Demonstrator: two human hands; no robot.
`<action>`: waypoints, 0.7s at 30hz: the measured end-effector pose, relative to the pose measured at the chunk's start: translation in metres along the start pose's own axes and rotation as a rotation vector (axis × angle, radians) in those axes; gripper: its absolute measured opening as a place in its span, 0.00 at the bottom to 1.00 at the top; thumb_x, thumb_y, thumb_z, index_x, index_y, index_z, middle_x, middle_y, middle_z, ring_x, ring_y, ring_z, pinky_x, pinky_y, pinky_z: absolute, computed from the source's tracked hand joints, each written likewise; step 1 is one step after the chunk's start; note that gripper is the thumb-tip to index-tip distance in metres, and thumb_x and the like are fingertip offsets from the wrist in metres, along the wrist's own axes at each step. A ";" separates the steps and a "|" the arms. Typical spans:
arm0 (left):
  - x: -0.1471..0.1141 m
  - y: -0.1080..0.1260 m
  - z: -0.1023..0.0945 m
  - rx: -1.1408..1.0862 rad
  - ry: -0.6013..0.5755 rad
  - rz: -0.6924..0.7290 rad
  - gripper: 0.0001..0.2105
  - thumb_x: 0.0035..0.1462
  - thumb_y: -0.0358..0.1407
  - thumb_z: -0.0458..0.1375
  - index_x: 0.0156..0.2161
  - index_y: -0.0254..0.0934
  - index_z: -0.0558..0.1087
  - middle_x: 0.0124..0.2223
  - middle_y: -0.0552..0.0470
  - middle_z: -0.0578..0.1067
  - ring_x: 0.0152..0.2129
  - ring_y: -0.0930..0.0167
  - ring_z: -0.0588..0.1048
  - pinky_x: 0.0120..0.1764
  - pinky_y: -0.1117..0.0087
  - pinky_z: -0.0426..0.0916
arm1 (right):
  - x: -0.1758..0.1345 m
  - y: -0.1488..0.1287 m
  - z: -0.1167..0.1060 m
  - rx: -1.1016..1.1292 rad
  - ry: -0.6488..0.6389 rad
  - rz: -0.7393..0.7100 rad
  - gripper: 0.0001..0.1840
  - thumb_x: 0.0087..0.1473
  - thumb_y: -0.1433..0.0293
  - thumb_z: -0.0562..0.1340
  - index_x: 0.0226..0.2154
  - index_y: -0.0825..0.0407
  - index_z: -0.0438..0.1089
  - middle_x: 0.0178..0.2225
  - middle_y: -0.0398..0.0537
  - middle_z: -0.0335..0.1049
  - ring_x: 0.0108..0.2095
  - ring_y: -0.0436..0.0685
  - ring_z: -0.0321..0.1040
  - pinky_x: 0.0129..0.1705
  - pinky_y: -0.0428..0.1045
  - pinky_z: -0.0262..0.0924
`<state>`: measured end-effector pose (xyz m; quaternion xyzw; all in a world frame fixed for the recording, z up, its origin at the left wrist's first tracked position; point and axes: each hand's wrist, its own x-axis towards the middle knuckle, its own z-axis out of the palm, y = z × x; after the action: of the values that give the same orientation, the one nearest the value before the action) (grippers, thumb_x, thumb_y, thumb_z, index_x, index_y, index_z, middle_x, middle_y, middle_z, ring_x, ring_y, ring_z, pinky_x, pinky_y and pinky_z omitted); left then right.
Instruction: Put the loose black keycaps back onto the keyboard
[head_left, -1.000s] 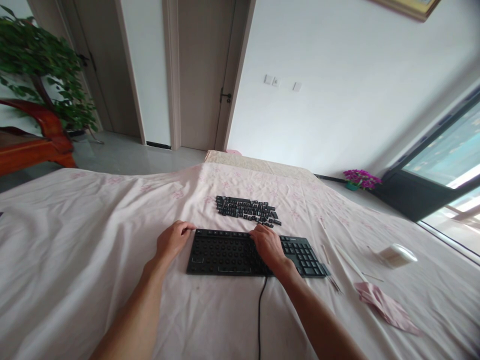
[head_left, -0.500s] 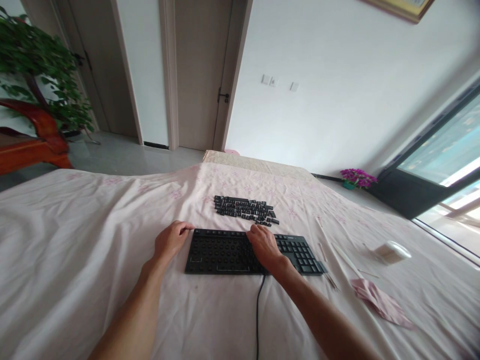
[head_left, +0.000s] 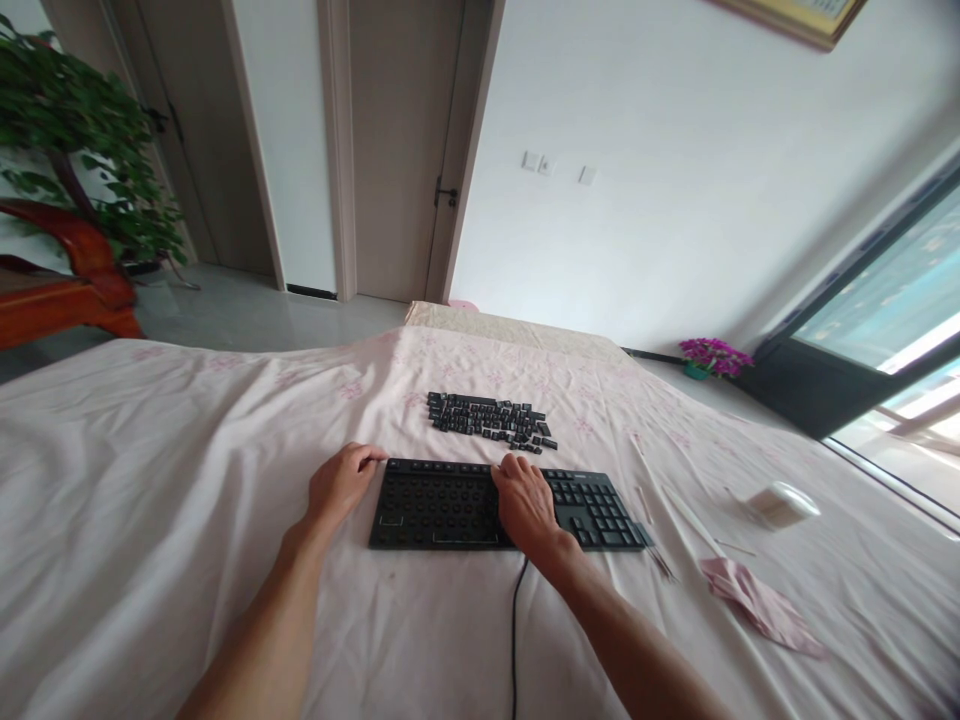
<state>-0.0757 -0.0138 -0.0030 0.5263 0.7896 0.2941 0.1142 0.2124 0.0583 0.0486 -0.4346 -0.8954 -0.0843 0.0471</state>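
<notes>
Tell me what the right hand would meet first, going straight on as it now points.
Probably the loose black keycaps beyond the keyboard, ahead of the right hand, though depth is unclear.

Bare left forearm (head_left: 264, 620) slants inward, bare left hand (head_left: 339, 485) loosely curled; bare right forearm (head_left: 619, 610) slants inward too, bare right hand (head_left: 526, 505) palm down

Bare forearms (head_left: 262, 610), bare hands (head_left: 336, 486) (wrists (head_left: 553, 550) too)

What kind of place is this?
It looks like a room in someone's home: there's a leafy plant, a framed picture and a flowered cloth spread under the keyboard.
</notes>
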 end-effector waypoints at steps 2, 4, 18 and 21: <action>0.000 0.000 0.000 0.004 -0.003 -0.004 0.12 0.55 0.35 0.50 0.39 0.47 0.75 0.44 0.57 0.76 0.37 0.74 0.74 0.38 0.76 0.63 | 0.000 0.006 0.000 0.055 0.004 0.007 0.14 0.57 0.75 0.51 0.37 0.50 0.71 0.41 0.50 0.66 0.41 0.56 0.59 0.42 0.49 0.49; 0.000 0.001 -0.001 0.007 -0.006 -0.005 0.12 0.56 0.35 0.50 0.39 0.47 0.75 0.45 0.58 0.76 0.38 0.74 0.74 0.38 0.77 0.63 | 0.002 0.018 0.000 0.138 -0.019 0.002 0.16 0.58 0.74 0.51 0.39 0.47 0.73 0.40 0.48 0.67 0.41 0.55 0.60 0.41 0.48 0.50; 0.000 0.002 -0.002 0.011 -0.011 -0.003 0.12 0.56 0.35 0.49 0.39 0.47 0.75 0.46 0.58 0.76 0.39 0.73 0.73 0.38 0.76 0.63 | 0.055 0.071 0.017 0.024 0.023 0.172 0.13 0.57 0.68 0.56 0.34 0.46 0.77 0.40 0.48 0.68 0.44 0.56 0.58 0.42 0.47 0.49; -0.001 0.003 -0.004 0.015 -0.021 -0.016 0.12 0.56 0.34 0.50 0.39 0.47 0.75 0.46 0.59 0.76 0.39 0.73 0.73 0.38 0.76 0.63 | 0.062 0.069 0.016 -0.032 -0.010 0.158 0.13 0.58 0.68 0.55 0.33 0.48 0.77 0.40 0.50 0.68 0.45 0.57 0.57 0.43 0.49 0.48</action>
<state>-0.0747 -0.0147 0.0020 0.5237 0.7948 0.2819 0.1210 0.2282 0.1515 0.0501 -0.5052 -0.8570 -0.0922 0.0422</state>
